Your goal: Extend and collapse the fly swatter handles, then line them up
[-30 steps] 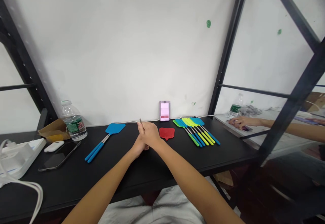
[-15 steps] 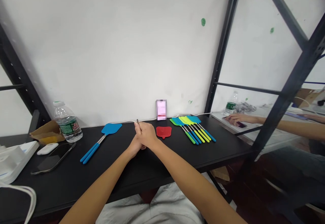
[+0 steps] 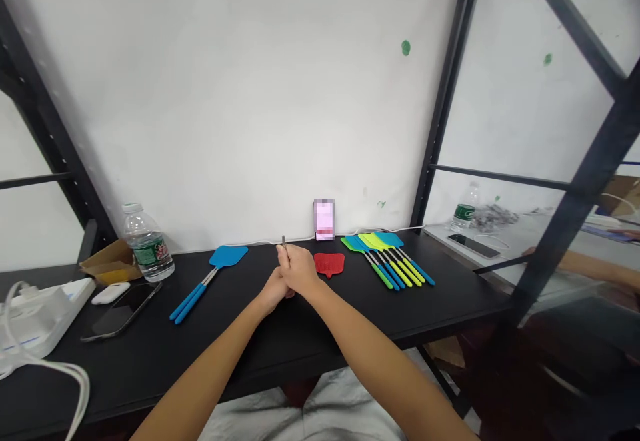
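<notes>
Above the black table my right hand [image 3: 300,269] is closed round a thin metal rod [image 3: 283,240], whose tip sticks up past the thumb. My left hand [image 3: 273,292] is pressed against the right one, just below and to its left, with its fingers curled; what lies inside them is hidden. To the right of my hands lies a red flyswatter head [image 3: 329,264] with no handle attached. Further right, several green, blue and yellow flyswatters [image 3: 390,261] lie side by side. Two blue-handled flyswatters [image 3: 210,281] lie on the left, heads overlapping.
A lit phone [image 3: 325,221] leans against the wall. At left stand a water bottle [image 3: 150,247], a cardboard box [image 3: 111,262], a white earbud case [image 3: 111,293], a dark phone [image 3: 123,311] and a power strip [image 3: 50,317] with cables. Black shelf posts [image 3: 447,94] flank the table [image 3: 350,327].
The view has turned slightly left, so everything sits further right. My hands keep the same joined grip. A co-worker's hand on the right has left the phone there.
</notes>
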Demonstrator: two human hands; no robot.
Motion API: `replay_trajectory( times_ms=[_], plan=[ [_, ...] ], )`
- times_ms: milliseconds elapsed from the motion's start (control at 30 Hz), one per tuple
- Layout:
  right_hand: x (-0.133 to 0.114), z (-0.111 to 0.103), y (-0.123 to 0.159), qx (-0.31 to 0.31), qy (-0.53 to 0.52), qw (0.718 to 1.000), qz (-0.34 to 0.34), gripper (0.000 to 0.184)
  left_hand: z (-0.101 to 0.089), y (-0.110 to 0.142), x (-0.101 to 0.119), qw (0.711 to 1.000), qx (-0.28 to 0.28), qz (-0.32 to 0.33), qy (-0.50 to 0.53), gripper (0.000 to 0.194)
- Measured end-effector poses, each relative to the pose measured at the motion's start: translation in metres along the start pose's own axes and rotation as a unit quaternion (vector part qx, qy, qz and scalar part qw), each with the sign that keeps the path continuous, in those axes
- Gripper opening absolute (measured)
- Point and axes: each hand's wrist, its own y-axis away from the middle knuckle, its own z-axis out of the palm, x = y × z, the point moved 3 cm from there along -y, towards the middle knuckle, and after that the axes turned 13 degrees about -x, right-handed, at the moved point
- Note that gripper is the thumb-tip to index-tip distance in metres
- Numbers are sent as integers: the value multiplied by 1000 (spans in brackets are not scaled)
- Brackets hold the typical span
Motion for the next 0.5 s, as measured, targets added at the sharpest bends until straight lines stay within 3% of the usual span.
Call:
replay_trajectory(
  times_ms=[300,500],
  plan=[
    [35,-7,0,-41,-116,992,23,43,0,-4,-5,997,-32,-34,59,38],
    [83,-12,5,-142,-153,977,44,52,-1,-1,-2,996,-32,-41,70,38]
  ],
)
